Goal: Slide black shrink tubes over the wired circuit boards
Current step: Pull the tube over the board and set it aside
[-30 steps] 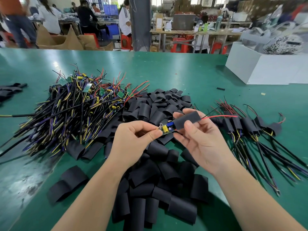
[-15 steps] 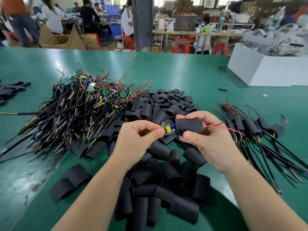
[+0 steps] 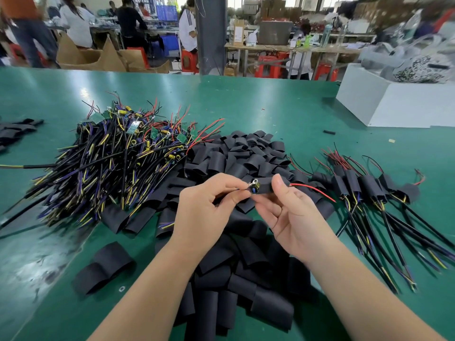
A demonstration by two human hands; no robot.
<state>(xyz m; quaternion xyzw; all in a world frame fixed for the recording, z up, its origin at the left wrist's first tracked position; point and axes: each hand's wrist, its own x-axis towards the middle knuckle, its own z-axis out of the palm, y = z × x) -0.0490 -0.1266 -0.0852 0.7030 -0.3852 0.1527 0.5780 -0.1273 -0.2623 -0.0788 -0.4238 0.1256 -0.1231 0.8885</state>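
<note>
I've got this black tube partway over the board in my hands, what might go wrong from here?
1. The circuit board has an uncovered end, pinched by the left hand, with a metal ring and small parts. These may snag the shrink tube at its rim as the right hand pushes it on.
2. The thin red wire hangs free out of the tube's far end. It might get bent or tugged.

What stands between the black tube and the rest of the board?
Only the left hand, whose fingers pinch the board at its exposed end, left of the tube. The right hand grips the tube; nothing else visible blocks it.
</note>
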